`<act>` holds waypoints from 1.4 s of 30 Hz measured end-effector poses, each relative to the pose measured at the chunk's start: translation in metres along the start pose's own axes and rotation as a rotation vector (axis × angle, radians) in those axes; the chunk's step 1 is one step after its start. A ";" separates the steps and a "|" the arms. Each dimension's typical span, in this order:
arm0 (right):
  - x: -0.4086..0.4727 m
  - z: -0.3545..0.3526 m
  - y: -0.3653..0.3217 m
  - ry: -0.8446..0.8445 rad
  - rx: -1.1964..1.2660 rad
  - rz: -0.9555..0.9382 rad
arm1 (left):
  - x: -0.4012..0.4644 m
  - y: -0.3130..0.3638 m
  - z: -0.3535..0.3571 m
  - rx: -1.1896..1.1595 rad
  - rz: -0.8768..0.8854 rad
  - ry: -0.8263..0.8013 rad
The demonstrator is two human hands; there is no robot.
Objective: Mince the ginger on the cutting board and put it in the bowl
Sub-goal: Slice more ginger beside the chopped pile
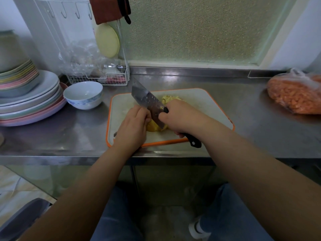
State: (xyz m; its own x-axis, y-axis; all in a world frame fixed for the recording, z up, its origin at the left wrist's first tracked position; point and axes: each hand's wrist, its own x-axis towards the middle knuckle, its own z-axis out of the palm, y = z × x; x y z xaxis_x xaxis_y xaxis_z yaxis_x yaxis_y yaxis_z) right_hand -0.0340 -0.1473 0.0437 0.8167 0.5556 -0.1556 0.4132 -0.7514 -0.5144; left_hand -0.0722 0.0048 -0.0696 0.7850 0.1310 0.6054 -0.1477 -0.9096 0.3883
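Note:
A white cutting board (208,105) with an orange rim lies on the steel counter. A yellow ginger piece (152,126) sits near its front, and a heap of minced ginger (169,98) lies farther back. My left hand (132,126) holds the ginger piece with curled fingers. My right hand (180,117) grips the black handle of a cleaver (147,101), whose blade rests on the ginger beside my left fingers. A white bowl (83,94) with a blue pattern stands left of the board.
Stacked plates (29,101) crowd the counter's left end. A white wire rack (99,77) with plastic wrap stands behind the bowl. A plastic bag of orange food (295,94) lies at the right. The counter's front edge (69,159) runs just below the board.

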 end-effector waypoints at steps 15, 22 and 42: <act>-0.001 -0.004 -0.007 -0.029 -0.076 0.005 | 0.001 -0.003 0.003 -0.033 -0.027 -0.023; 0.006 -0.004 -0.012 -0.044 -0.157 -0.006 | 0.002 -0.003 0.003 -0.020 -0.025 -0.022; 0.020 0.031 -0.006 -0.108 -0.179 0.029 | 0.001 -0.001 0.002 0.041 0.014 -0.016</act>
State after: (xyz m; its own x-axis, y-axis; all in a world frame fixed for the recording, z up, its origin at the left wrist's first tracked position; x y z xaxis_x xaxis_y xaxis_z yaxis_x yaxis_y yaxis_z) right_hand -0.0328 -0.1206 0.0181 0.7853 0.5608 -0.2624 0.4632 -0.8133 -0.3522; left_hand -0.0703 0.0050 -0.0712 0.7925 0.1117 0.5995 -0.1348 -0.9266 0.3509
